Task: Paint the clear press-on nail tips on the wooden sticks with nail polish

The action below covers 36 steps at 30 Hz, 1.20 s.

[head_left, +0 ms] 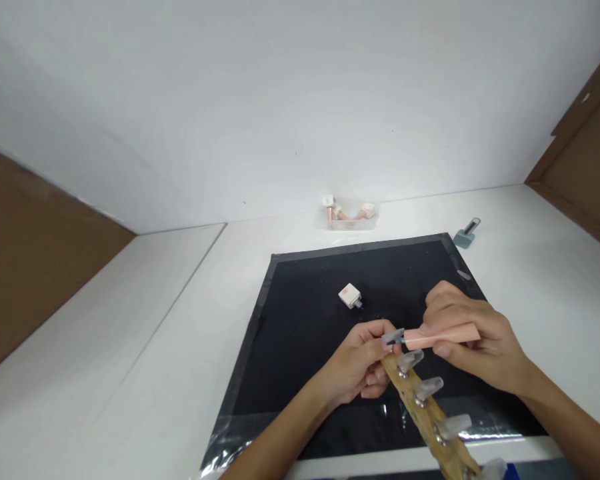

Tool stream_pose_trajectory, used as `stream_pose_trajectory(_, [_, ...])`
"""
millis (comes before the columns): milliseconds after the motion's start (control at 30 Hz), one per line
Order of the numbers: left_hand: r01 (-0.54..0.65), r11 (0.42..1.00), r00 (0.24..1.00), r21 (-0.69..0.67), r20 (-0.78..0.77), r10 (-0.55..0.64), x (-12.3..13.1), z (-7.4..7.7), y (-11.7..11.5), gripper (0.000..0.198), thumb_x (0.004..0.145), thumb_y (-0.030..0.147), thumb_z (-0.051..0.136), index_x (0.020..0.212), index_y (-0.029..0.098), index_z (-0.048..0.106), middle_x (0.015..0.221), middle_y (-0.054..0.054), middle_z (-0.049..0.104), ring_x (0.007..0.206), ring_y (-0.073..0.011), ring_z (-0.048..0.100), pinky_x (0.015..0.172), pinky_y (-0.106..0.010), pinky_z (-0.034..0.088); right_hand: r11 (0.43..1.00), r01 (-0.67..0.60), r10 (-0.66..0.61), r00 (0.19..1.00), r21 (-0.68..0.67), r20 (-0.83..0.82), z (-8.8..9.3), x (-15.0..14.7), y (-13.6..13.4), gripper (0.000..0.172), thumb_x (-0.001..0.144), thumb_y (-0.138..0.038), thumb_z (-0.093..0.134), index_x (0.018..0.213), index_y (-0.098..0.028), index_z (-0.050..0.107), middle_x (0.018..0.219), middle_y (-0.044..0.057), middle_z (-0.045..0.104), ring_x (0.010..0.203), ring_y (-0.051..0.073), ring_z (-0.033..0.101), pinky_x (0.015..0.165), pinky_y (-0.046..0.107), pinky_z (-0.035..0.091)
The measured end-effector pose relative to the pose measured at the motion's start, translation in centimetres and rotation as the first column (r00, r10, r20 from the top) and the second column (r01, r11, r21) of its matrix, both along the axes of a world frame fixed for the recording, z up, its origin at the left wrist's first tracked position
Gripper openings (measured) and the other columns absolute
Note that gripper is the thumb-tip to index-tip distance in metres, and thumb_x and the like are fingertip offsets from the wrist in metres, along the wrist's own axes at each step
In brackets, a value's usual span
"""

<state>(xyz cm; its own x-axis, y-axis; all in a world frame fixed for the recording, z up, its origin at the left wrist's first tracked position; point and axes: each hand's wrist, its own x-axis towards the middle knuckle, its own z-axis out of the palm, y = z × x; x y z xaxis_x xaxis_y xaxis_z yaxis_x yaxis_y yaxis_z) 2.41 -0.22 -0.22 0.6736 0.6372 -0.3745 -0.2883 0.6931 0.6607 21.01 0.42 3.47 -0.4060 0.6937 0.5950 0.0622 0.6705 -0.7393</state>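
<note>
The white desk (pixel 145 373) runs left past your black mat (pixel 305 320) to a brown panel (pixel 40 260); your left fingers (pixel 373 328) pinch the wooden strip (pixel 425 421), right fingers (pixel 445 312) the peach handle (pixel 454 335).

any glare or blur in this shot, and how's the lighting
Head view: soft, fairly even light on the white wall; head view: bright glare streaks along the glossy near edge of the black mat; head view: the clear box at the back looks soft in detail, while the right hand and peach handle show no obvious motion blur.
</note>
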Motion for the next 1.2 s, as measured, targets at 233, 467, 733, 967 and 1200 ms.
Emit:
stream_pose_trajectory(233, [-0.003,1.000,1.000,0.001,0.019,0.003,-0.28,-0.07,-0.05,0.037,0.060,0.043,0.075,0.061,0.018,0.047,0.034,0.011,0.039,0.026,0.0009,0.015,0.024,-0.011,0.014,0.998,0.037,-0.042,0.993,-0.048,-0.111,-0.29,-0.01,-0.22,0.012,0.088,-0.025,0.057,0.094,-0.027,0.067,0.068,0.001,0.063,0.066,0.018,0.054,0.060,0.035,0.045])
stream_pose_trajectory(467, [-0.019,1.000,1.000,-0.008,-0.005,0.019,0.02,0.28,-0.03,0.037,0.061,0.041,0.075,0.062,0.018,0.047,0.034,0.011,0.038,0.026,0.0004,0.016,0.024,-0.011,0.014,0.998,0.051,-0.052,0.998,-0.023,-0.033,0.06,-0.29,-0.10,0.011,0.087,-0.026,0.058,0.094,-0.027,0.067,0.069,0.002,0.066,0.066,0.018,0.058,0.059,0.034,0.044])
stream_pose_trajectory(733, [-0.021,1.000,0.999,0.014,0.032,0.021,-0.09,-0.11,-0.11,0.039,0.063,0.045,0.074,0.061,0.017,0.047,0.036,0.011,0.038,0.027,0.0009,0.014,0.024,-0.011,0.014,0.994,0.106,-0.106,0.994,-0.019,-0.015,-0.27,0.23,-0.20,0.014,0.086,-0.016,0.057,0.090,-0.027,0.065,0.069,0.001,0.066,0.065,0.018,0.055,0.060,0.035,0.043])
stream_pose_trajectory(967, [-0.019,1.000,1.000,0.008,0.013,0.018,-0.01,0.07,-0.09,0.036,0.064,0.044,0.072,0.061,0.018,0.047,0.034,0.012,0.036,0.027,0.0003,0.013,0.024,-0.011,0.012,0.998,0.066,-0.067,0.995,-0.009,-0.068,-0.22,0.01,-0.22,0.010,0.088,-0.027,0.058,0.095,-0.026,0.066,0.071,0.002,0.065,0.067,0.018,0.056,0.061,0.034,0.045])
stream_pose_trajectory(1200, [0.005,1.000,1.000,0.009,0.011,-0.005,-0.14,-0.15,-0.03,0.037,0.063,0.045,0.072,0.062,0.018,0.047,0.035,0.012,0.036,0.026,0.0006,0.015,0.024,-0.011,0.013,0.996,0.084,-0.085,0.995,-0.033,-0.052,-0.33,0.01,-0.26,0.014,0.086,-0.015,0.058,0.092,-0.026,0.065,0.071,0.000,0.066,0.067,0.017,0.055,0.062,0.033,0.044])
